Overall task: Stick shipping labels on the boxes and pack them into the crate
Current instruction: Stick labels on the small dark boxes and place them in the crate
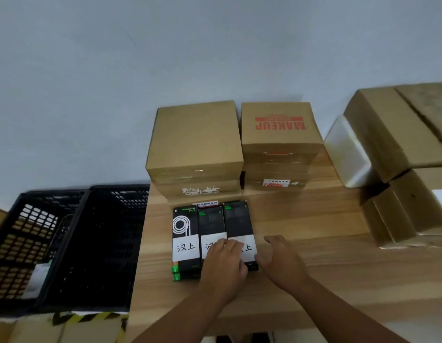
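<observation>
Three black boxes lie side by side on the wooden table [314, 268], each with a white label bearing black characters: the left box [185, 233], the middle box [211, 224] and the right box [238, 221]. My left hand [223, 262] lies flat over the near ends of the middle and right boxes, fingers on their labels. My right hand [280, 261] hovers just right of the right box with fingers spread; its thumb is next to the box's edge. Two black plastic crates [108, 243] stand left of the table, with nothing packed in them that I can see.
Two stacks of brown cardboard cartons [195, 139] rise behind the black boxes, one marked MAKEUP [280, 125]. More cartons [398, 149] pile up at the right. A grey wall is behind. Yellow-black tape [86, 318] marks the floor below the crates.
</observation>
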A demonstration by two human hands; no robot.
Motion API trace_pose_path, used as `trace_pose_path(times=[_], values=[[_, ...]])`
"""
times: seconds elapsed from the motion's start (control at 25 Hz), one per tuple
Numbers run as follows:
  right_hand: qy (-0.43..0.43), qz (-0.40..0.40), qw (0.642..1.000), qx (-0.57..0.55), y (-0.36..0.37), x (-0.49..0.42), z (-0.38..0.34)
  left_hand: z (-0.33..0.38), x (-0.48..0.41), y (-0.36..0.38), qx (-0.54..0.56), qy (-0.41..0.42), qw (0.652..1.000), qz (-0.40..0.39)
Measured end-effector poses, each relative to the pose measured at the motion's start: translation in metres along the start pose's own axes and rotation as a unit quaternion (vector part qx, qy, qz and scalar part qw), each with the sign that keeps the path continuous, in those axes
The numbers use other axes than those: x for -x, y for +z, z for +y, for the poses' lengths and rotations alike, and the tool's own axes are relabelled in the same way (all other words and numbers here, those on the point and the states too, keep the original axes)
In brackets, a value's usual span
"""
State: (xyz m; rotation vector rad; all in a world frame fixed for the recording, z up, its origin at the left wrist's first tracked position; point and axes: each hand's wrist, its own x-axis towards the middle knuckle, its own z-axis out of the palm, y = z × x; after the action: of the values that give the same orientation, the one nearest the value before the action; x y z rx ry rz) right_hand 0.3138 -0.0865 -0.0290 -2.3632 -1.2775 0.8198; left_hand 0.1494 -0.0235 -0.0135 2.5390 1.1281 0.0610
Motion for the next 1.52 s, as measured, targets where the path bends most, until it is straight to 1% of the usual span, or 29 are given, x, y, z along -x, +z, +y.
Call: trace_pose_path(times=[0.12, 0.24, 0.36, 0.52, 0.6, 0.68, 0.76, 0.92, 1.04, 1.2, 1.28, 1.36, 1.52], values=[[-0.009, -0.037, 0.999, -0.003, 0.008, -0.005, 0.002, 0.000, 0.002, 0.008, -0.010, -0.004, 1.000, -0.018], [-0.055, -0.070, 0.996, 0.030, 0.015, -0.009, 0.001, 0.000, 0.005, 0.014, -0.008, -0.015, 1.000, -0.021], [-0.067, -0.071, 0.995, 0.012, 0.023, -0.012, 0.002, 0.000, 0.008, 0.016, -0.006, -0.013, 1.000, -0.009], [-0.063, -0.047, 0.997, -0.030, 0.026, -0.011, 0.003, 0.003, 0.009, 0.019, 0.015, -0.018, 1.000, 0.012], [-0.059, -0.014, 0.997, -0.056, 0.025, -0.006, 0.000, 0.005, 0.009, 0.019, 0.033, -0.037, 0.999, 0.011], [-0.052, 0.017, 0.993, -0.104, 0.026, 0.001, -0.006, 0.005, 0.008, 0.017, 0.057, -0.047, 0.997, 0.029], [-0.024, 0.030, 0.986, -0.161, 0.028, 0.005, -0.012, 0.003, 0.006, 0.013, 0.074, -0.059, 0.995, 0.043], [0.061, 0.037, 0.964, -0.258, 0.027, 0.004, -0.027, -0.003, 0.006, 0.006, 0.087, -0.066, 0.993, 0.040], [0.079, 0.047, 0.949, -0.301, 0.018, 0.005, -0.035, -0.006, 0.004, -0.004, 0.097, -0.066, 0.991, 0.057], [0.057, 0.062, 0.935, -0.343, -0.010, 0.017, -0.041, 0.002, 0.005, -0.033, 0.138, -0.087, 0.980, 0.113], [0.046, 0.064, 0.928, -0.364, -0.029, 0.024, -0.044, 0.010, 0.008, -0.053, 0.180, -0.091, 0.970, 0.139], [0.034, 0.068, 0.924, -0.374, -0.046, 0.031, -0.048, 0.017, 0.010, -0.072, 0.212, -0.089, 0.961, 0.152], [0.008, 0.082, 0.924, -0.373, -0.070, 0.043, -0.057, 0.034, 0.010, -0.102, 0.235, -0.082, 0.955, 0.158]])
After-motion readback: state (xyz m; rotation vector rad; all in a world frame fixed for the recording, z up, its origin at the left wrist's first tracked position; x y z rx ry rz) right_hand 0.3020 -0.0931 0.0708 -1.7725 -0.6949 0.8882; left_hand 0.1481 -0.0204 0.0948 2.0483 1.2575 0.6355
